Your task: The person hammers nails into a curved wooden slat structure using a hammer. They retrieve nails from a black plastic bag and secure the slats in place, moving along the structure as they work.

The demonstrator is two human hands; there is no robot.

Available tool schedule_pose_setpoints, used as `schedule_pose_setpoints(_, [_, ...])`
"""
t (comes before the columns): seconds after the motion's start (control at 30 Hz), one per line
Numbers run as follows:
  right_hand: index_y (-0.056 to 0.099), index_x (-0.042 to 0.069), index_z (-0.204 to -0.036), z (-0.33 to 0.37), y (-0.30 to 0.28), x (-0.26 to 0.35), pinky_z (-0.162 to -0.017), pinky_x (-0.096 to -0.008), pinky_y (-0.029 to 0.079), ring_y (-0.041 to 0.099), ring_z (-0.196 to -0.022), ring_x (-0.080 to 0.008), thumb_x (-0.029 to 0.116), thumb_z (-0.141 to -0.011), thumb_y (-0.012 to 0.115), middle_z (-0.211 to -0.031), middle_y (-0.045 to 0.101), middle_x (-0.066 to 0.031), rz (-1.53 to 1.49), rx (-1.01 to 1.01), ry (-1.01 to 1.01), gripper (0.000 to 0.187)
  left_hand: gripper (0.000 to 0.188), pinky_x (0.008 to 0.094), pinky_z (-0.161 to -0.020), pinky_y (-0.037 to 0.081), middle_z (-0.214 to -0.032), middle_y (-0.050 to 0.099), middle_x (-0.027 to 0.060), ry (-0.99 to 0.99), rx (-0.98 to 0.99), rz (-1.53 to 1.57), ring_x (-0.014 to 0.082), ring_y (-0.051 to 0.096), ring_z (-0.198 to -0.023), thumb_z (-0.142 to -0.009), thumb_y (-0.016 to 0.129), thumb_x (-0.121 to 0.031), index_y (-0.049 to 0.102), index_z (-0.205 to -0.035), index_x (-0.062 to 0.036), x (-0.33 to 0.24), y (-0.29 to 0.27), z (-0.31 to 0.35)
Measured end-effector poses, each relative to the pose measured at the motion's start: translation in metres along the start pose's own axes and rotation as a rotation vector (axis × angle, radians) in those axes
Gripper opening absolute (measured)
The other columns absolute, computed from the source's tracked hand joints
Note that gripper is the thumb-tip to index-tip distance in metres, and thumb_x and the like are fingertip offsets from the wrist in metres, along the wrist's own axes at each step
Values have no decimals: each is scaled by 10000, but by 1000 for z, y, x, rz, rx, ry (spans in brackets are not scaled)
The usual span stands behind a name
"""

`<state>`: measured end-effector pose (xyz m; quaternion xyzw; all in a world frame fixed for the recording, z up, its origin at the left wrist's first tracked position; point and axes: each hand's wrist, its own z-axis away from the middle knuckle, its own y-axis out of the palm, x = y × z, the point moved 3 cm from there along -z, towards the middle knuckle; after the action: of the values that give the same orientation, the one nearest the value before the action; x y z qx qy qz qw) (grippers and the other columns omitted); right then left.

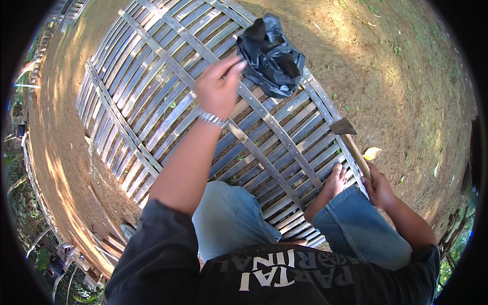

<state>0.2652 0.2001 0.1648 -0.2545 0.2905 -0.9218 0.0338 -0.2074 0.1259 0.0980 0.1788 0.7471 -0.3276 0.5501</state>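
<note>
Bare brown earth [406, 76] surrounds a broad panel of grey slatted wood [279, 131], with one yellow leaf [372, 153] lying off its right edge. At the panel's far right edge sits a crumpled black plastic bag [274, 58]; the left hand [220, 87], half curled above the slats, has fingertips against the bag, though I cannot tell whether they grip. Beside the panel's right edge, the right hand [378, 189] is wrapped round a dark-bladed, wooden-handled hatchet [358, 155].
</note>
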Motion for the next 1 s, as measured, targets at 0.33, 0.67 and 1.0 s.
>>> schedule_pose_setpoints(0.33, [449,86,-1452,3,-28,33,-851,-494,532,670,-975,-471,116,-988,601,-1038,681,-279,331,46,77,489,159,360,-870,553,-984,740,110,-422,40,-492,220,708,-897,-873,796,-86,698,-986,-30,101,-219,234])
schedule_pose_setpoints(0.67, [476,104,-1438,34,-48,126,-824,-491,550,689,-929,-441,114,-974,622,-1061,687,-249,478,-14,143,486,149,467,-985,421,-1199,668,134,-93,-23,-782,335,609,-1133,-860,752,-107,609,-884,-71,131,-202,295])
schedule_pose_setpoints(1.0, [467,91,-1449,-28,-2,158,-852,-490,529,677,-983,-449,157,-1012,596,-1049,685,-264,203,17,-58,461,149,530,-1034,386,-1226,631,125,-73,16,-867,376,583,-1140,-866,712,-94,579,-930,-82,124,-200,291])
